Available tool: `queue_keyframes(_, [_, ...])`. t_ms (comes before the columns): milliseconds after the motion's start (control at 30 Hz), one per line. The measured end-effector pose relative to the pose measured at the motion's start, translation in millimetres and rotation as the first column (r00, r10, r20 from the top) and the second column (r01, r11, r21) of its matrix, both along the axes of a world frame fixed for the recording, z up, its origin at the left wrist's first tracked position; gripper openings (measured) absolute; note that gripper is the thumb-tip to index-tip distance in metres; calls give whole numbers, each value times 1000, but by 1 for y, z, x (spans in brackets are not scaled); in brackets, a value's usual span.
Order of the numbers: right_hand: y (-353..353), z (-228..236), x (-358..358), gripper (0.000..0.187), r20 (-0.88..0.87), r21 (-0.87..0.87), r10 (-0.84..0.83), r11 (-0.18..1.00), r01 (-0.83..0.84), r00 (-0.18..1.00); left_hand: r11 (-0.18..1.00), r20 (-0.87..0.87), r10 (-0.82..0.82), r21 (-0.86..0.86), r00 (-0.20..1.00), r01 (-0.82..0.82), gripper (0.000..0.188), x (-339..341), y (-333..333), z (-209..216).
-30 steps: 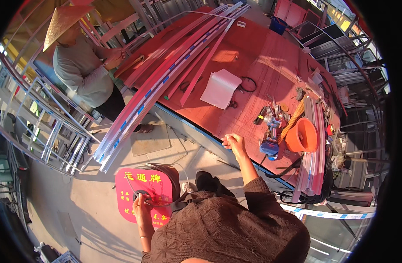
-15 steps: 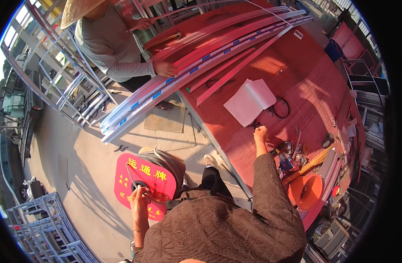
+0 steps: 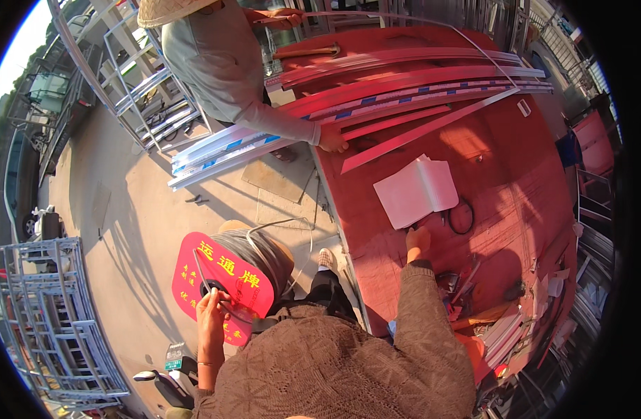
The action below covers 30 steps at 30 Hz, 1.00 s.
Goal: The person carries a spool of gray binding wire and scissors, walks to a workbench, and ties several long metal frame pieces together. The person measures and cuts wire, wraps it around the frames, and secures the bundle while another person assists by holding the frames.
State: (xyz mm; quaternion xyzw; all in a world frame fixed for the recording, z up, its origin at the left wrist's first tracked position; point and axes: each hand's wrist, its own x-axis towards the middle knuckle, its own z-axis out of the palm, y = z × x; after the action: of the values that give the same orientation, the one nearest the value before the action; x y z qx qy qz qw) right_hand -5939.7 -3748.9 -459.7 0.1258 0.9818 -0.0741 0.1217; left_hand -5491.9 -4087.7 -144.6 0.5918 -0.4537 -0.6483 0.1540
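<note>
At eight o'clock in the view, the grey strip (image 3: 202, 270) crosses the reel (image 3: 231, 271), pinched between the left hand's (image 3: 210, 318) thumb and fingers; a light, even pinch near the hub should best prevent kinks. The right hand (image 3: 418, 243) is at the paper's (image 3: 414, 192) six o'clock on the table (image 3: 376, 279); whether its fingers grip anything, I cannot tell.

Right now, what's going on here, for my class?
The wearer's left hand holds a thin grey strip at the red-faced reel. The right hand is at the lower edge of the open notebook on the red table; its grip can't be made out. A co-worker in a straw hat has one hand beside the long metal profiles.
</note>
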Motion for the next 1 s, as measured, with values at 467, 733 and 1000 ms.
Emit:
queue_keyframes(467, [30, -37, 45, 27, 201, -636, -413, 635, 439, 888, 996, -91, 79, -31, 993, -82, 37, 53, -19, -3])
queue_keyframes(733, [-54, 21, 181, 53, 291, -642, -132, 708, 295, 948, 997, -131, 72, -21, 989, -76, 36, 131, -55, -12])
queue_keyframes(1000, [-219, 107, 295, 25, 293, -925, 409, 351, 147, 864, 992, -165, 92, -69, 982, -104, 37, 217, -96, -26])
